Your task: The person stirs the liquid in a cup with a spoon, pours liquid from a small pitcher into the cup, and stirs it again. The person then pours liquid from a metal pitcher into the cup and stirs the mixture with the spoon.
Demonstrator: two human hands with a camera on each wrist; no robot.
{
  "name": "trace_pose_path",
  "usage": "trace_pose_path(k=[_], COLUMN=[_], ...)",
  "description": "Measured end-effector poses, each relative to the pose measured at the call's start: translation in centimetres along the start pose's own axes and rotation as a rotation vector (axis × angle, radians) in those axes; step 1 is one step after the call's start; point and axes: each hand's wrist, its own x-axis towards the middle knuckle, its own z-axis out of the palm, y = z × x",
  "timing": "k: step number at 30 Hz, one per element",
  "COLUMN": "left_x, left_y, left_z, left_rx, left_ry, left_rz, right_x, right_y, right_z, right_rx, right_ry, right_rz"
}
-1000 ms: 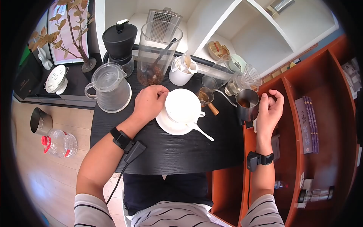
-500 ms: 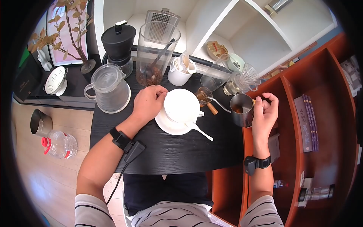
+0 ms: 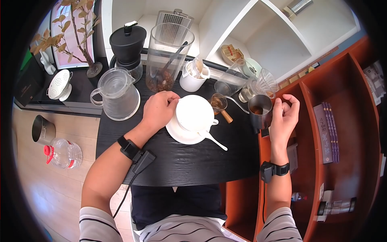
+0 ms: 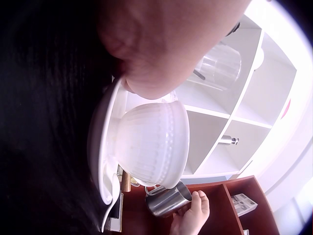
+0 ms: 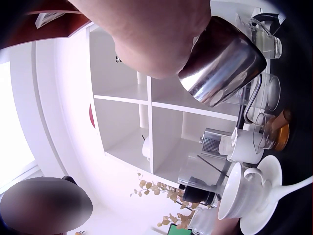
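Observation:
My right hand (image 3: 284, 121) holds a small steel gooseneck kettle (image 3: 260, 119) raised at the table's right side, dark brown liquid showing inside. Its thin spout points left; the handle is hidden by the hand. In the right wrist view the steel body (image 5: 225, 63) hangs tilted below the hand. My left hand (image 3: 159, 109), fingers curled, pinches the rim of a white saucer (image 3: 175, 132), close by the cup. A white ribbed cup (image 4: 151, 142) stands on that saucer. Beside the cup, a white spoon (image 3: 217, 141) lies with its handle sticking out over the table.
Behind the cup sit a small wooden-handled glass pot (image 3: 219, 103), a white mug (image 3: 193, 80) and a tall glass cylinder (image 3: 163, 74) with brown contents. A lidded glass jug (image 3: 118, 97) and black grinder (image 3: 127, 44) stand left. A red-brown shelf (image 3: 310, 101) borders the right.
The kettle dipped left and toward me, then came partly back up and right, its tilt changing. My left hand, cup and saucer have stayed put.

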Motion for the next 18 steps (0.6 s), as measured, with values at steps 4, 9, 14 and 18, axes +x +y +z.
trace_pose_path(k=[4, 9, 14, 18], left_x=[0.0, 0.0, 0.0, 0.0], left_y=[-0.2, -0.2, 0.0, 0.3], left_z=[0.1, 0.1, 0.1, -0.1], left_rx=[0.0, -0.004, 0.008, -0.007], left_ry=[0.005, 0.006, 0.009, -0.007], left_rz=[0.013, 0.008, 0.004, -0.031], right_x=[-0.2, -1.3, -1.8, -1.4], right_y=[1.2, 0.9, 0.6, 0.7], right_z=[-0.5, -0.8, 0.0, 0.9], right_rx=[-0.025, -0.038, 0.006, -0.015], right_ry=[0.011, -0.022, -0.045, -0.026], right_rz=[-0.021, 0.021, 0.016, -0.063])
